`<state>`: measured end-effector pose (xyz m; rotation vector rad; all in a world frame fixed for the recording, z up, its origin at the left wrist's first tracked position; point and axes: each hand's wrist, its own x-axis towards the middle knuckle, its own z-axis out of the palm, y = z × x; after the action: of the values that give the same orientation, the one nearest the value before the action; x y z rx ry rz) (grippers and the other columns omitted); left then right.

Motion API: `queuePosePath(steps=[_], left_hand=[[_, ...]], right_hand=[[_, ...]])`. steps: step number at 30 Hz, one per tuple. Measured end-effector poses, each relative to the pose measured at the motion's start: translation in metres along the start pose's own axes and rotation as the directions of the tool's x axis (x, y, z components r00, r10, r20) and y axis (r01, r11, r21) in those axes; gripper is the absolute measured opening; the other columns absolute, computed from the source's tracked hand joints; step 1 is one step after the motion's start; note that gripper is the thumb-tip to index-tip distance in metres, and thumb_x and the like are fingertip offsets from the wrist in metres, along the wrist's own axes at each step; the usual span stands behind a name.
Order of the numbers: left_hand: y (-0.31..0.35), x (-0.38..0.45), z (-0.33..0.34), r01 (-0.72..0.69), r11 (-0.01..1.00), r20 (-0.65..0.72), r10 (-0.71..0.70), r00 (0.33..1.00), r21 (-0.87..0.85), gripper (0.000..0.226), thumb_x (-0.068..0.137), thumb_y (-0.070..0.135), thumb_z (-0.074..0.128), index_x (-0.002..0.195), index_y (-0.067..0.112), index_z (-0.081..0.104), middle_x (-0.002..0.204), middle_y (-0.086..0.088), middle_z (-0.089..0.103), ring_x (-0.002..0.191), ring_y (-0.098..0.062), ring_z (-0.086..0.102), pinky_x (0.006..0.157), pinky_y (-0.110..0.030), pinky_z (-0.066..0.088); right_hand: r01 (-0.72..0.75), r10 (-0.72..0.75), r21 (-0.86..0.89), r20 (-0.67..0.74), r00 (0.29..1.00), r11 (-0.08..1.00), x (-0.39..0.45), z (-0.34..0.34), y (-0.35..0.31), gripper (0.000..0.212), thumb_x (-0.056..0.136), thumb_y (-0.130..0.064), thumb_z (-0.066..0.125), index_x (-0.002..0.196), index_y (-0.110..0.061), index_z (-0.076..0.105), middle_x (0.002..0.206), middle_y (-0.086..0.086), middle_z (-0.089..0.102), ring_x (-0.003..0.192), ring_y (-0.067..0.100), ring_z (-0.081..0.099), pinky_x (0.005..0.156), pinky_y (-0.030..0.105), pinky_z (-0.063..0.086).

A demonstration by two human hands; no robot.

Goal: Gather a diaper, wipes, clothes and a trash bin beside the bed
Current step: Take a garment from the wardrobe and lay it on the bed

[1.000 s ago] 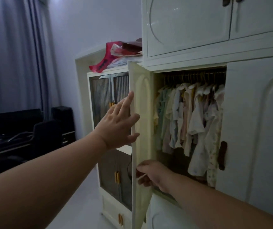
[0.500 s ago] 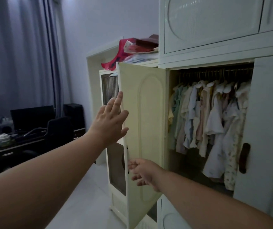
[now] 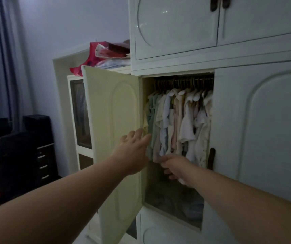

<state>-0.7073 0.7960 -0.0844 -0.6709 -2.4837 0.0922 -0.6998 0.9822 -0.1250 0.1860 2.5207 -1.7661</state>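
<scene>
The clothes (image 3: 178,120) are hanging on a rail (image 3: 185,81) inside the open compartment of the wardrobe (image 3: 257,120), small pale garments packed close together. The right hand (image 3: 173,166) is reaching in at their lower hems, its fingers curling at the hem of one garment; whether it is actually pinching the cloth cannot be told, since the fingertips are hiding behind the hand. The left hand (image 3: 134,148) is stretching toward the leftmost garments with fingers loosely spread, holding nothing, just at the hinge edge of the door (image 3: 113,120).

The task is looking barely started: nothing seems to be collected yet. The clothes are only being reached for, and no diaper, wipes or bin is showing here, nor the bed.

The door is standing swung out to the left, leaving the opening free. Below the garments a dim pile of something is lying on the compartment floor, too dark to name. Red bags (image 3: 104,53) are sitting atop the neighbouring cabinet (image 3: 76,120), and a dark chair (image 3: 12,155) is standing well off to the left.
</scene>
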Motion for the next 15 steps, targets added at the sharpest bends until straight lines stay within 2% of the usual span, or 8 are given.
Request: queuePosePath(steps=[3,5,7,9,12,15], left_hand=[[0.042,0.023,0.018,0.060,0.994,0.149,-0.046,0.988,-0.088,0.077,0.087,0.052,0.046,0.153,0.028,0.016,0.157,-0.012,0.029,0.140,-0.036,0.032,0.110,-0.054,0.034],[0.069,0.041,0.029,0.127,0.975,0.258,-0.077,0.963,-0.182,0.082,0.084,0.052,0.051,0.154,0.031,0.015,0.159,-0.010,0.027,0.143,-0.034,0.029,0.112,-0.055,0.033],[0.096,0.060,0.043,0.159,0.949,0.327,-0.064,0.943,-0.274,0.088,0.079,0.056,0.053,0.155,0.034,0.014,0.160,-0.009,0.026,0.144,-0.034,0.027,0.113,-0.052,0.032],[0.121,0.075,0.057,0.147,0.920,0.351,-0.010,0.936,-0.365,0.092,0.080,0.056,0.056,0.156,0.033,0.010,0.159,-0.011,0.027,0.143,-0.034,0.028,0.113,-0.048,0.032],[0.155,0.096,0.077,0.133,0.850,0.356,0.068,0.932,-0.510,0.092,0.086,0.049,0.062,0.156,0.027,0.008,0.162,-0.009,0.019,0.145,-0.036,0.026,0.112,-0.042,0.031],[0.183,0.119,0.092,0.290,0.762,0.455,0.007,0.890,-0.579,0.105,0.082,0.051,0.068,0.159,0.024,0.003,0.163,-0.008,0.018,0.143,-0.033,0.031,0.110,-0.045,0.040]], right_hand=[[0.086,-0.102,-0.147,-0.104,0.989,0.985,0.003,-0.055,0.000,0.039,0.095,-0.013,0.059,0.133,-0.024,0.061,0.128,0.006,0.060,0.103,0.020,0.056,0.068,0.023,0.043],[0.163,-0.216,-0.299,-0.156,0.964,0.940,0.005,-0.091,-0.001,0.045,0.093,-0.014,0.058,0.136,-0.027,0.059,0.134,0.000,0.059,0.109,0.017,0.056,0.081,0.022,0.043],[0.185,-0.296,-0.457,-0.185,0.937,0.870,0.005,-0.125,-0.002,0.049,0.090,-0.018,0.056,0.138,-0.028,0.057,0.139,-0.003,0.057,0.121,0.017,0.055,0.097,0.027,0.042],[0.209,-0.363,-0.584,-0.159,0.918,0.784,0.006,-0.154,-0.003,0.054,0.088,-0.021,0.055,0.142,-0.028,0.054,0.146,-0.002,0.052,0.130,0.018,0.050,0.107,0.028,0.039],[0.296,-0.498,-0.729,-0.070,0.864,0.618,0.011,-0.185,-0.011,0.055,0.086,-0.016,0.057,0.140,-0.024,0.057,0.145,0.002,0.053,0.132,0.022,0.048,0.103,0.024,0.034],[0.354,-0.572,-0.837,0.060,0.818,0.417,0.017,-0.200,-0.020,0.054,0.087,-0.012,0.055,0.140,-0.023,0.057,0.141,0.003,0.056,0.129,0.023,0.045,0.108,0.031,0.035]])
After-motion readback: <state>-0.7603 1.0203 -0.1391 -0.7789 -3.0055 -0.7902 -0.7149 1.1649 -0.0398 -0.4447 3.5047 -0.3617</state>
